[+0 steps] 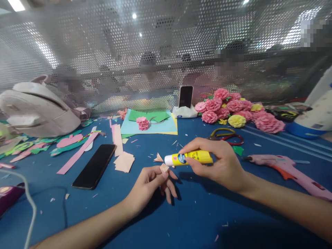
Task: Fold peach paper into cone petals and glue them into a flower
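The left hand [149,183] and the right hand [223,164] are bare, both with slender, tapering fingers [197,145]. The left forearm [93,221] and right forearm [282,204] are uncovered too, slim and narrowing from their near ends toward the hands.

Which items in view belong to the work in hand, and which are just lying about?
Likely part of the work:
- yellow cylindrical glue stick, in the right hand
- small folded peach paper piece, in the left hand
- flat peach paper pieces, probably matching stock

Apparently just lying about:
- black rectangular smartphone, flat on the table
- pale pink backpack
- pink glue gun with orange trigger, unheld
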`<state>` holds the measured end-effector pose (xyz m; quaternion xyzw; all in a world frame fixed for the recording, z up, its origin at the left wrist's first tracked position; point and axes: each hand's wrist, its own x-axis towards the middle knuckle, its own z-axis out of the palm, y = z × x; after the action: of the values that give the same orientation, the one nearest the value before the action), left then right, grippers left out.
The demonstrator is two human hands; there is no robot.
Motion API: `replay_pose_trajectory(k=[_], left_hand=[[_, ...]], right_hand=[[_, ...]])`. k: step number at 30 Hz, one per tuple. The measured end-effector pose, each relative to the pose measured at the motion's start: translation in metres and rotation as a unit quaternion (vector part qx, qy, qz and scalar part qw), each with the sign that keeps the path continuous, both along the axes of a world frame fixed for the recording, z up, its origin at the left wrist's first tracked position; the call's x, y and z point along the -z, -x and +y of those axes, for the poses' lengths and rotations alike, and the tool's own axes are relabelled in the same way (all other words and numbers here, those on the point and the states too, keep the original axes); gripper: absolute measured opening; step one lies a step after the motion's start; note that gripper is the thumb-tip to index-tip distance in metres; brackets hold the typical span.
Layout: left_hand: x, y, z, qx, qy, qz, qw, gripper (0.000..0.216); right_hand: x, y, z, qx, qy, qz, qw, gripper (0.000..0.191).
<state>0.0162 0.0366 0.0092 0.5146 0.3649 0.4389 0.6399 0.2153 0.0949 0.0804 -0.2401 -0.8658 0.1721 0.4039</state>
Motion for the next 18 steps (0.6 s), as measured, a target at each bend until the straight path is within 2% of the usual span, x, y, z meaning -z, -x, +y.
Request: replay_pose_trajectory(k=[8,13,18], left_hand=[[0.002,-0.001,-0.002,-0.004,-0.011,0.026,1.0,0.035],[0.0,-0.004,-0.001,-0.002,-0.02,0.042,0.999,0.04],[0.001,-0.005,-0.001,-0.008,-0.024,0.054,0.998,0.041]], right_hand=[[0.009,0.003,-0.008,-0.049,-0.031,-0.018,0.998,0.009],[0.014,0.007,-0.005,-0.094,-0.122,-0.048,0.987,0.013],[0.016,0.01,-0.005,-0.084,-0.173,-0.089,0.977,0.017]])
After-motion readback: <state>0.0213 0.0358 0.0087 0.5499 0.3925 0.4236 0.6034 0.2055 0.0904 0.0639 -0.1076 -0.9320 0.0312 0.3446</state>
